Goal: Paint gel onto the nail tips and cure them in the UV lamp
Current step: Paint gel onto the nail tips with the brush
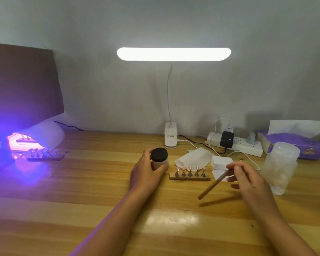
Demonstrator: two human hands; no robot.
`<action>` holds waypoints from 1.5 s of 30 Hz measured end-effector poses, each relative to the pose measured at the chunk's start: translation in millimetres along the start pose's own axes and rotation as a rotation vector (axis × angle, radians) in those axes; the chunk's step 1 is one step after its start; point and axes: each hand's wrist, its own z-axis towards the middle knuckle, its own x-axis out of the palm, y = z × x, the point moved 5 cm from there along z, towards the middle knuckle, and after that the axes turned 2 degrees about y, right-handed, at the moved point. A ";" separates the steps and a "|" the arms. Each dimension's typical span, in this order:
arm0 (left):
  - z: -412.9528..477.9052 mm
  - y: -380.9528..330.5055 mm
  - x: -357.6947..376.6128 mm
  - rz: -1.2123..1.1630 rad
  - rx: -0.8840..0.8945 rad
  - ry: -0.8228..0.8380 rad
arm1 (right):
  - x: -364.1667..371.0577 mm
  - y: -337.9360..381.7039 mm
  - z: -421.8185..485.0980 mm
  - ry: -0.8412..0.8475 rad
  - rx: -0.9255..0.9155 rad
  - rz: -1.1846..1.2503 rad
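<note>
A small white gel jar with a black lid (159,157) stands on the wooden table (100,182), and my left hand (146,172) grips it from the left. Just right of the jar a wooden strip (190,177) carries several pink nail tips on small stands. My right hand (248,180) holds a thin brown brush (213,185), slanted down to the left, right of that strip. At the far left the white UV lamp (35,137) glows purple. A second strip of nail tips (44,156) lies at its mouth.
A lit desk lamp (171,137) stands at the back centre. White wipes and a white pad block (221,162) lie behind the near strip. A power strip with plugs (235,143), a purple tissue box (292,143) and a clear plastic jar (281,167) fill the right side.
</note>
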 end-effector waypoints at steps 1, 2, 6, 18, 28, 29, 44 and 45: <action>0.3 0.9 0.3 -0.009 -0.007 0.005 | -3.1 -0.5 2.4 -0.017 -0.006 -0.004; 0.7 1.5 0.9 -0.016 -0.014 0.014 | -5.9 -0.3 4.5 -0.032 -0.016 -0.025; 0.1 2.2 1.4 0.023 -0.057 -0.008 | -7.2 -5.9 16.1 -0.033 0.042 -0.049; -17.2 -21.4 20.0 0.322 0.317 0.186 | 37.1 -4.3 52.8 0.308 0.020 -0.558; -15.9 -18.2 17.8 0.147 0.324 0.242 | 43.2 -15.3 30.5 0.397 -0.085 -0.658; -17.2 -19.3 17.4 0.152 0.339 0.244 | 41.3 -14.5 29.1 0.393 -0.084 -0.645; -63.3 -66.3 -2.4 0.129 0.710 -0.012 | -35.6 47.2 -50.3 0.085 -0.533 -0.736; -68.0 -72.3 -1.6 0.135 0.749 -0.003 | -52.0 47.4 -59.5 0.066 -0.513 -0.736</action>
